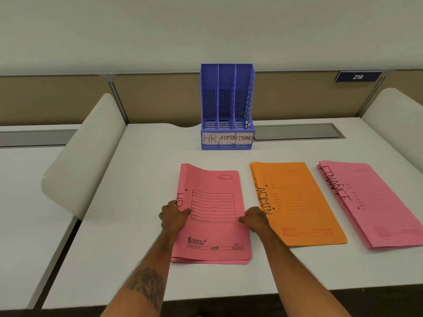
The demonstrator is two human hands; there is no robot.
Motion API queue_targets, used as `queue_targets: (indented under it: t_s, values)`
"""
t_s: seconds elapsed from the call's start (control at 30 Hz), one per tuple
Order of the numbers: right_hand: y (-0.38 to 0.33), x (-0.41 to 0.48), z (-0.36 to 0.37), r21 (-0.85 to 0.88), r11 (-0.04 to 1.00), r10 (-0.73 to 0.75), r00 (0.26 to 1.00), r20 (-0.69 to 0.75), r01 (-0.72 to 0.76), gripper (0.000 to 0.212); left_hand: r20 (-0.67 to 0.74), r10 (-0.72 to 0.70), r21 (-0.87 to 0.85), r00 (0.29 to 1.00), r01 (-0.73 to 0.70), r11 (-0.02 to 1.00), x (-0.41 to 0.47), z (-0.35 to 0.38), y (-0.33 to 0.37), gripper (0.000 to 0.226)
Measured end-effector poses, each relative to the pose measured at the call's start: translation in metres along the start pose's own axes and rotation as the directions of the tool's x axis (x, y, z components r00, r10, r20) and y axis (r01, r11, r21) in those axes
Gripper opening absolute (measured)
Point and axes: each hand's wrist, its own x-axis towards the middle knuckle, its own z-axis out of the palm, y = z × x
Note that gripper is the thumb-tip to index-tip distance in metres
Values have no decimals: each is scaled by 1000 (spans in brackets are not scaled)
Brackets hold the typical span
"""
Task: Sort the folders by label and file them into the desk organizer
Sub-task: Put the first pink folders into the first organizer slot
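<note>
Three folder stacks lie on the white desk. The pink HR stack (212, 216) is in the middle, and both hands grip it. My left hand (174, 216) holds its left edge, thumb on the cover. My right hand (254, 219) holds its right edge, thumb on top. The stack's far left corner curls up. To the right lie the orange ADMIN stack (299, 202) and the pink FINANCE stack (375, 202). Behind them stands the blue desk organizer (227, 106) with three slots labelled HR, ADMIN and FINANCE, all without folders.
White rounded dividers rise at the left (84, 154) and right (393, 120) of the desk. A grey cable tray (297, 131) is set into the desk right of the organizer. A tan partition runs behind, with a "216" plate (357, 77).
</note>
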Motion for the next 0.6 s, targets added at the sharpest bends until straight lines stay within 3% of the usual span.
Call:
queue_targets:
  t_s: [0.13,0.27,0.37,0.6]
  values:
    - [-1,3,-4,41,999,-1,999,39,-1,33,51,87,-183,995,-76,980,-9,-1,10,73]
    - [-2,2,-4,53,998,-32,998,56,29,27,55,162,-42,985,-160,986,-17,2,18,60]
    - [-2,1,-4,73,997,-41,997,71,36,23,48,205,-31,978,-203,979,-20,-2,24,50]
    - [-12,-1,-28,88,993,-89,993,76,82,26,11,308,-257,951,-295,920,-28,-22,53,55]
